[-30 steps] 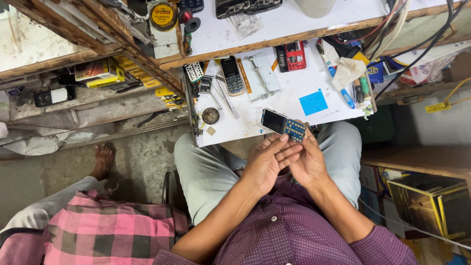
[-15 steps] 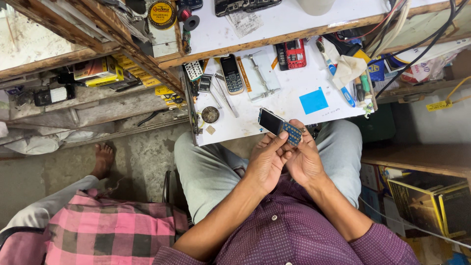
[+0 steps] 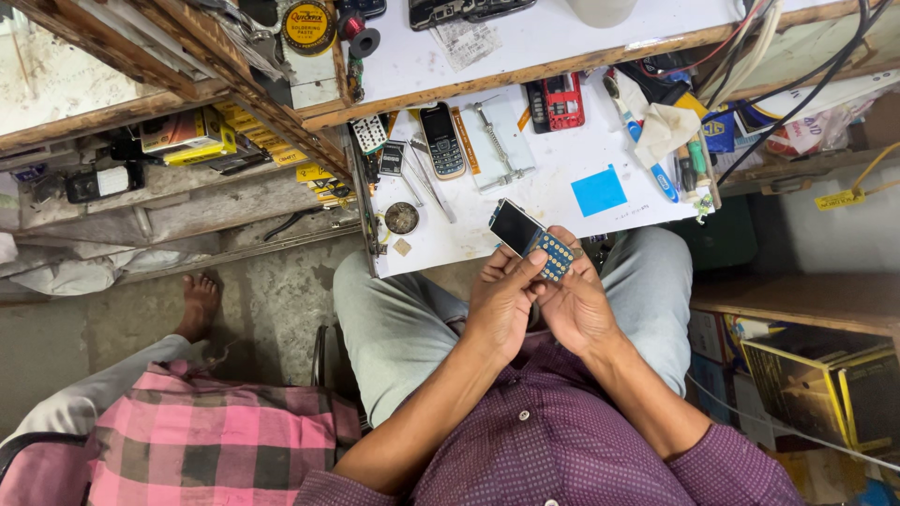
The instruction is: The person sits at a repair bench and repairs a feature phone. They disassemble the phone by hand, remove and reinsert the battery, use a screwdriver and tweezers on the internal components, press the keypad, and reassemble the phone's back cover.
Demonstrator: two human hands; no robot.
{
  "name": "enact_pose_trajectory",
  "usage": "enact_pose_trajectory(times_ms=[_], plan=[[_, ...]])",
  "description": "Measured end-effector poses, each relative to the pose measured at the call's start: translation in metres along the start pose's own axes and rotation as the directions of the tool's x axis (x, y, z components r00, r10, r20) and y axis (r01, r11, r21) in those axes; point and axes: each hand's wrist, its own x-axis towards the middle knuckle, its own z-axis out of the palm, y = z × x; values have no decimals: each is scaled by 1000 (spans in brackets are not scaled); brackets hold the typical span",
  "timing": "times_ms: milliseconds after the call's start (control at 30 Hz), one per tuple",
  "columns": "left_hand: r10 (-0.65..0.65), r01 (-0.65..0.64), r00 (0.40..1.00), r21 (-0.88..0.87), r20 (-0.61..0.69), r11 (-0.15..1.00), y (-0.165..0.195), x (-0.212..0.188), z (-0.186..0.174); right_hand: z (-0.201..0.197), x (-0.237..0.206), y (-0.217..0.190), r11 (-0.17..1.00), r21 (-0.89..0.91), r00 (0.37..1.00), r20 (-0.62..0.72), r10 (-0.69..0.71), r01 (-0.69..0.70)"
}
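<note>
A small keypad phone (image 3: 531, 243) is clamped between both hands just off the bench's near edge, over the lap. It is cradled by the right hand (image 3: 579, 305) while the left hand (image 3: 502, 300) is closed on it (thumb on the keys). Another phone (image 3: 442, 141) lies mid-bench, a blue square (image 3: 598, 190) nearer the right edge. Versus earlier, the handset is tilted slightly closer.

Your hands, left hand (image 3: 502, 305) and right hand (image 3: 574, 307), meet over your lap at the counter (image 3: 553, 192) edge, with the keypad phone (image 3: 532, 240) between them. On the counter, a second phone (image 3: 442, 141) lies at 11 o'clock from the held one, a sticky note (image 3: 598, 191) at 1 o'clock, a small round tin (image 3: 401, 218) at 9 o'clock. A neighbour's bare foot (image 3: 197, 305) rests on the floor at 9 o'clock.
</note>
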Motion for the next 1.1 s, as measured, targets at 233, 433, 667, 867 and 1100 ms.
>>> enact_pose_trajectory(times_ms=[233,433,667,867,1100], plan=[[44,-45,999,63,26,997,12,-9,-1,12,-2,-3,999,-28,997,67,30,-28],[128,-140,990,453,57,881,26,-17,-23,24,-9,-27,954,-301,998,55,23,-6],[44,-97,995,748,91,657,44,-18,-29,16,-8,-39,681,-729,995,2,104,-70],[-3,-84,994,807,106,585,47,-20,-30,12,-9,-35,549,-831,991,-29,127,-95],[35,-160,984,783,174,600,45,-16,-35,17,-7,-34,529,-838,990,-96,100,-135]])
